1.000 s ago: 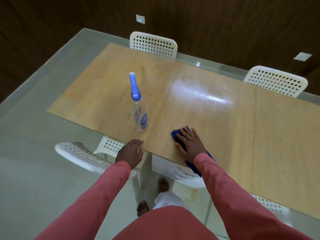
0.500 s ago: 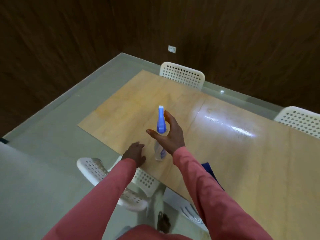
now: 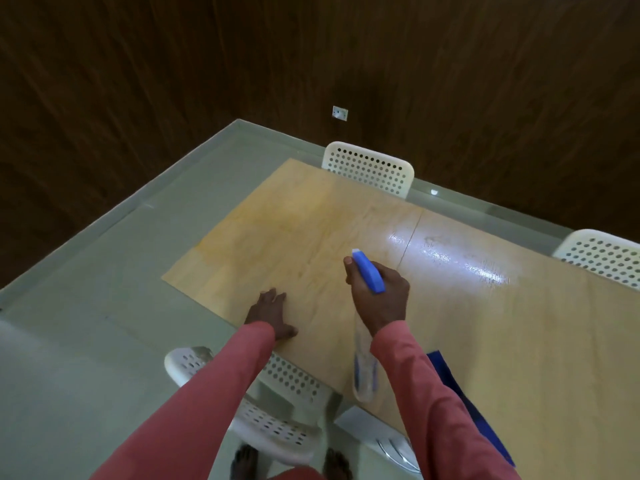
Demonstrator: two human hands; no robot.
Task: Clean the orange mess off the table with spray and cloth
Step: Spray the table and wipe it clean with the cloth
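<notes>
Spray bottle (image 3: 367, 278) is held lifted above the table (image 3: 519, 341), tilted so that its blue nozzle head points forward and away while its clear body slants back and down under the wrist. It is gripped by the right hand (image 3: 379, 299), whose fingers are curled round the neck just below the blue head, one fingertip lying forward beside the nozzle. The grip is placed where such a bottle is best taken: at the narrow neck, with the trigger in reach. The bottle is judged to be light, stiff plastic, part filled, and possibly slick if wet, so a firm wrap at the neck is called for.

Ahead of the grip and to its left, a faint orange-yellow stain (image 3: 273, 216) is spread over the pale wood; this seems to be the area aimed at. To the right of the grip the surface shows a wet shine.

Left of the grip, the left hand (image 3: 270, 315) is laid flat on the table near its edge, fingers straight, holding nothing. Behind the grip and to its right, the blue cloth (image 3: 460, 386) lies on the table, partly hidden by the right sleeve. White perforated chairs (image 3: 370, 168) are set round the table.
</notes>
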